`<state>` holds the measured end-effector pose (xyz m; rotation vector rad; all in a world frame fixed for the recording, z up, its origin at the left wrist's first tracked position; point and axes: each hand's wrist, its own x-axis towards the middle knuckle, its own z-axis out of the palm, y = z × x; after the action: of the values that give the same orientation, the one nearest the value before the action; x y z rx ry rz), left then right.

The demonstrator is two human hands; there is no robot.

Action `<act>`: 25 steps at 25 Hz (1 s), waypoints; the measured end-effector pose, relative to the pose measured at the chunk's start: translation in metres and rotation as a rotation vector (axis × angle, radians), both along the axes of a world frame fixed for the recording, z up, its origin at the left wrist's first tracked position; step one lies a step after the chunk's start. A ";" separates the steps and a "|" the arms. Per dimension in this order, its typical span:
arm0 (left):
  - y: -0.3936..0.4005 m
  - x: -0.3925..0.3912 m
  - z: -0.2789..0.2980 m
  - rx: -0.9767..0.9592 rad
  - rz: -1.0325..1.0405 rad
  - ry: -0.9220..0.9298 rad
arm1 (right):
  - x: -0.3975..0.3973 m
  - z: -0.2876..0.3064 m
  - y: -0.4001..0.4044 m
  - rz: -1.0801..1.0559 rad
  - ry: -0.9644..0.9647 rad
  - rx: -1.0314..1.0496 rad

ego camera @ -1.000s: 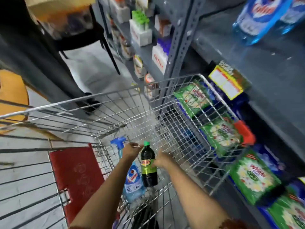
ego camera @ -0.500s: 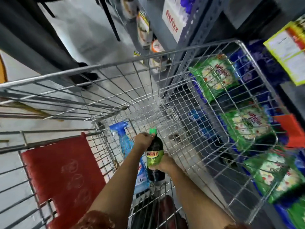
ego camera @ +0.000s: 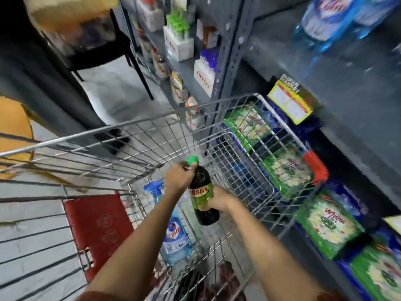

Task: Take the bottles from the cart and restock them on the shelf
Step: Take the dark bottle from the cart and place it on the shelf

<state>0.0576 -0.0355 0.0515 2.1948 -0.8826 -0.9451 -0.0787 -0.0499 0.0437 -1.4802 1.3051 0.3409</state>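
Lifted higher above the cart (ego camera: 256,98), the dark "…NNY" bottle (ego camera: 202,192) sits clamped in both hands' grip (ego camera: 178,178) (ego camera: 220,200).

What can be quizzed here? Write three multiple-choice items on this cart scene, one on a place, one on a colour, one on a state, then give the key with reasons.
1. Where is the blue spray bottle?
A. On the top shelf
B. Inside the cart, left of the dark bottle
C. On the floor

2. What colour is the cap of the dark bottle?
A. Green
B. Red
C. White

3. How is the dark bottle held?
A. Untouched
B. By one hand only
C. By both hands, left hand near the neck, right hand on the body

Key:
1 B: it stands behind the cart's wire wall, by the left forearm.
2 A: the cap above the left hand is bright green.
3 C: both hands wrap the bottle, which is tilted above the cart floor.
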 end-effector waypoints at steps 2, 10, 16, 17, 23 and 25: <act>-0.006 -0.007 0.054 -0.161 -0.027 -0.043 | -0.013 0.052 -0.003 -0.043 -0.146 -0.083; 0.014 -0.089 0.262 -0.695 -0.162 -0.146 | -0.110 0.240 0.041 -0.198 -0.582 -0.252; 0.052 -0.161 0.341 -0.933 -0.275 -0.102 | -0.184 0.308 0.095 -0.309 -0.666 -0.415; 0.056 -0.171 0.347 -0.963 -0.306 -0.095 | -0.194 0.314 0.101 -0.321 -0.678 -0.434; 0.056 -0.214 0.360 -0.976 -0.435 -0.088 | -0.238 0.326 0.119 -0.402 -0.663 -0.493; 0.049 -0.229 0.361 -0.965 -0.483 -0.122 | -0.248 0.324 0.114 -0.460 -0.647 -0.526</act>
<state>-0.1718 0.0134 0.4130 1.2311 -1.5595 -0.4085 -0.3264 0.0638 0.3675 -1.4669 1.1824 -0.7770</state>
